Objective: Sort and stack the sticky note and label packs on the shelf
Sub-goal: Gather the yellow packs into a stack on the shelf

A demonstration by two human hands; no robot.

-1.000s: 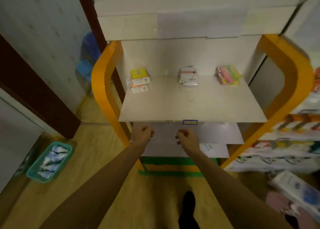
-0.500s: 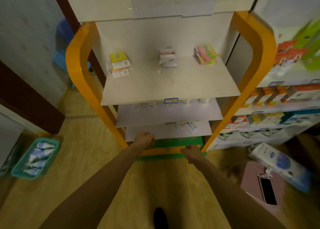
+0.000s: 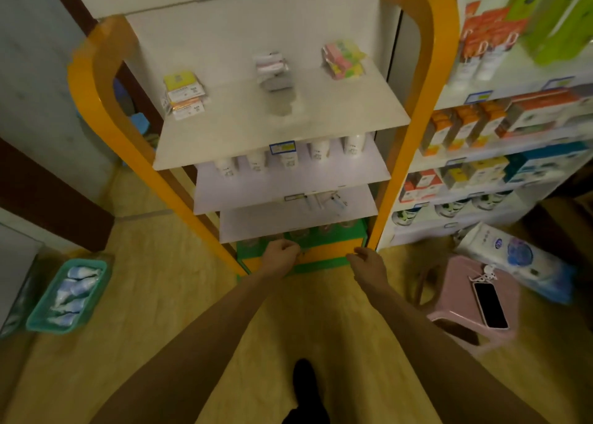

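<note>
Three small stacks sit along the back of the white top shelf (image 3: 288, 128): yellow and orange packs (image 3: 183, 94) at the left, white and pink label packs (image 3: 272, 70) in the middle, pink and yellow-green sticky note packs (image 3: 343, 59) at the right. My left hand (image 3: 281, 256) and my right hand (image 3: 365, 263) hang low in front of the rack's green and orange base, far below that shelf. Both hands have curled fingers and hold nothing.
The rack has orange side frames (image 3: 96, 102) and lower shelves with white cups (image 3: 288, 160). A teal basket (image 3: 69, 295) of tubes sits on the floor at left. A pink stool (image 3: 462, 295) with a phone (image 3: 489, 305) stands at right, beside stocked shelves (image 3: 500, 128).
Both hands have dropped from the top shelf's front edge down to the rack's base. The view has pulled back and shifted right, showing the stool and neighbouring shelves.
</note>
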